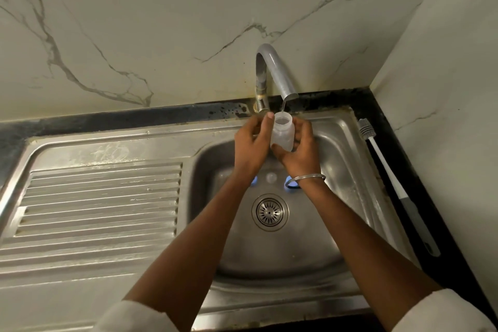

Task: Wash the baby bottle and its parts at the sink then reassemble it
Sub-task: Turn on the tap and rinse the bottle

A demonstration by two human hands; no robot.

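Note:
A clear plastic bottle body stands upright under the tap's spout, and a thin stream of water runs into its open mouth. My left hand grips its left side with the thumb near the rim. My right hand, with a metal bangle on the wrist, holds its right side and base. On the basin floor below my wrists lie a clear teat and two blue parts, partly hidden by my arms.
The steel sink has a round drain strainer in the middle and a ribbed draining board on the left. A long bottle brush lies along the dark counter at the right. Marble walls close in behind and to the right.

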